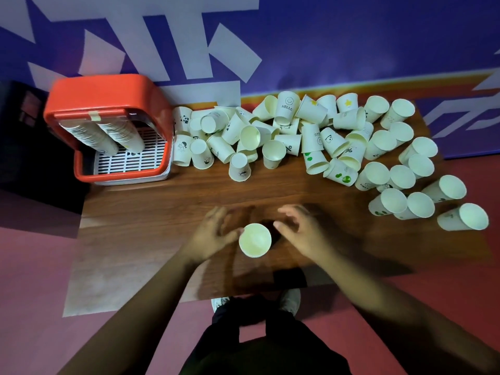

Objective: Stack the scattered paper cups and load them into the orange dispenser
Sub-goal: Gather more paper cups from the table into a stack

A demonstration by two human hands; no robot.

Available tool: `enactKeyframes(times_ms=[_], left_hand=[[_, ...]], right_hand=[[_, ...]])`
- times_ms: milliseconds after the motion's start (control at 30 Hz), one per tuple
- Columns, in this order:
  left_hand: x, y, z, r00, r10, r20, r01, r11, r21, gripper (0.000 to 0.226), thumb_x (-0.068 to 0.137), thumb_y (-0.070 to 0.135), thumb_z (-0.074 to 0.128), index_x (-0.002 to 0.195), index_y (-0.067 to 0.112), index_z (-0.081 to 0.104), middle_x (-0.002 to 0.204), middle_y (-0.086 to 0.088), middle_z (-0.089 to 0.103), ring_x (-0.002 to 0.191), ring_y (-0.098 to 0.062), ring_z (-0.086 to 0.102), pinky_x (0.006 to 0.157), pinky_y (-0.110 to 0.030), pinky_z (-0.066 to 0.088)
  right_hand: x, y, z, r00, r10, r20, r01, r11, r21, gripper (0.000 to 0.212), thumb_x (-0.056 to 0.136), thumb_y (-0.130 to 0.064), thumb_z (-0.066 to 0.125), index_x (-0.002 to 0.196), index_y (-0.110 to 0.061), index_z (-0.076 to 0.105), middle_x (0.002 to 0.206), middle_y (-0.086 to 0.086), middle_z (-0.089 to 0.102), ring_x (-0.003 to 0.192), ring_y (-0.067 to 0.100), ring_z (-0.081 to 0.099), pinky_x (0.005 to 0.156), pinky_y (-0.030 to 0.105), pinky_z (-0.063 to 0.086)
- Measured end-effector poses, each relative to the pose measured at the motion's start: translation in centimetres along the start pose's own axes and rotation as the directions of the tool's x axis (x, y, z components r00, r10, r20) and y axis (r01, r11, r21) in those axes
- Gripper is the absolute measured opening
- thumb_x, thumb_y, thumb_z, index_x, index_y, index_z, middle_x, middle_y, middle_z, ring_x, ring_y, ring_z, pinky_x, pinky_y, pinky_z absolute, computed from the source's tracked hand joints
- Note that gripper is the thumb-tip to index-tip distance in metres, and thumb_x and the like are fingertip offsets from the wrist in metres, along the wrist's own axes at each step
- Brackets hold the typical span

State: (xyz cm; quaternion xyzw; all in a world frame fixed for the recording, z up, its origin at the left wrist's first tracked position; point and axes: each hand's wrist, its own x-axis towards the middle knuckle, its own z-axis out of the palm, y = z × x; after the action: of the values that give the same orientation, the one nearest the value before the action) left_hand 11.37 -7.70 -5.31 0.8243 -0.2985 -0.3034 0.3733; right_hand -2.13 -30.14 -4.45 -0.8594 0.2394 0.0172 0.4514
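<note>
An upright white paper cup [255, 240] stands near the table's front edge, mouth up. My left hand [213, 234] is just left of it, fingers spread, thumb touching its rim. My right hand [300, 228] hovers just right of it, fingers curled and apart, holding nothing. Many scattered paper cups [297, 131] lie and stand across the back and right of the wooden table [162, 212]. The orange dispenser [108, 125] sits at the back left with two stacks of cups [119, 136] hanging in it.
A white slotted drip tray [130, 158] lies in the dispenser's base. A purple wall with white shapes rises behind the table. The floor is red; my shoes [289, 301] show under the front edge. A dark object stands left of the dispenser.
</note>
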Motion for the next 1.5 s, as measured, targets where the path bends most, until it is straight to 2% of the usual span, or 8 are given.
enactKeyframes(times_ms=[167,367,567,900,1067,1200,1333,1500], left_hand=[[5.8,-0.1,-3.1,0.972,-0.102,-0.211,0.114,0.993,0.044,0.049,0.09,0.033,0.073,0.129,0.008,0.057,0.126,-0.008,0.058,0.114,-0.021,0.058,0.098,-0.038,0.05],[12.9,0.6,-4.5,0.94,-0.248,-0.236,0.253,0.967,-0.012,0.052,0.091,0.031,0.072,0.13,0.004,0.052,0.127,-0.014,0.059,0.116,-0.027,0.058,0.089,-0.032,0.044],[17.1,0.2,-3.5,0.935,-0.168,-0.313,0.279,0.892,0.356,0.071,0.084,0.055,0.071,0.132,0.007,0.049,0.131,-0.015,0.054,0.116,-0.038,0.057,0.089,-0.046,0.047],[19.1,-0.3,-2.0,0.967,-0.079,-0.24,0.2,0.822,0.533,0.062,0.089,0.05,0.067,0.131,0.007,0.054,0.125,-0.016,0.054,0.117,-0.038,0.052,0.088,-0.047,0.047],[18.0,-0.1,-2.6,0.946,-0.113,-0.304,0.186,0.957,0.222,0.059,0.083,0.034,0.075,0.13,0.007,0.053,0.123,-0.014,0.053,0.113,-0.033,0.055,0.086,-0.038,0.045],[14.9,-0.1,-4.0,0.945,-0.144,-0.293,0.097,0.981,-0.169,0.045,0.086,0.028,0.076,0.127,0.032,0.058,0.121,0.005,0.057,0.11,-0.013,0.059,0.096,-0.033,0.048],[11.2,-0.4,-4.6,0.897,-0.362,-0.254,0.15,0.788,-0.597,0.033,0.083,0.023,0.078,0.106,0.032,0.056,0.102,0.002,0.066,0.103,-0.02,0.068,0.094,-0.048,0.057],[7.6,-0.8,-4.1,0.893,-0.415,-0.176,0.145,0.633,-0.761,0.033,0.079,0.021,0.078,0.098,0.021,0.052,0.124,-0.025,0.061,0.111,-0.03,0.066,0.088,-0.046,0.058]], right_hand=[[6.5,-1.4,-2.6,0.993,0.116,-0.028,-0.118,0.988,-0.097,0.042,0.09,-0.042,0.062,0.126,-0.021,0.057,0.13,-0.003,0.051,0.117,0.011,0.052,0.094,0.03,0.045],[14.3,-1.5,-2.2,0.97,0.221,-0.105,-0.228,0.972,-0.06,0.05,0.09,-0.044,0.06,0.128,-0.013,0.053,0.13,0.006,0.055,0.118,0.02,0.054,0.096,0.034,0.046],[19.0,-1.1,-2.0,0.97,0.141,-0.198,-0.193,0.941,-0.277,0.059,0.083,-0.038,0.07,0.133,-0.013,0.051,0.136,0.013,0.041,0.121,0.03,0.048,0.094,0.035,0.042],[19.7,1.4,-1.1,0.997,0.01,-0.078,-0.048,0.862,-0.505,0.016,0.088,-0.022,0.07,0.102,-0.015,0.073,0.134,0.011,0.042,0.121,0.033,0.046,0.097,0.041,0.045],[18.3,0.2,-2.4,0.985,-0.027,-0.171,-0.013,0.974,-0.228,0.009,0.084,-0.021,0.073,0.088,-0.014,0.071,0.136,0.008,0.043,0.126,0.021,0.046,0.091,0.023,0.037],[14.9,-2.0,-4.0,0.976,0.021,-0.215,-0.005,0.997,0.075,0.01,0.08,-0.019,0.076,0.082,-0.013,0.068,0.133,-0.001,0.045,0.128,0.001,0.039,0.103,0.026,0.038],[10.3,-4.5,-4.9,0.989,0.047,-0.14,-0.006,0.962,0.274,0.012,0.079,-0.019,0.077,0.076,-0.024,0.067,0.124,-0.011,0.053,0.127,0.006,0.05,0.106,0.038,0.043],[3.4,-6.9,-3.6,0.999,-0.041,-0.008,0.041,0.93,0.366,0.014,0.07,-0.025,0.078,0.08,-0.023,0.068,0.124,-0.008,0.06,0.12,0.008,0.057,0.096,0.033,0.047]])
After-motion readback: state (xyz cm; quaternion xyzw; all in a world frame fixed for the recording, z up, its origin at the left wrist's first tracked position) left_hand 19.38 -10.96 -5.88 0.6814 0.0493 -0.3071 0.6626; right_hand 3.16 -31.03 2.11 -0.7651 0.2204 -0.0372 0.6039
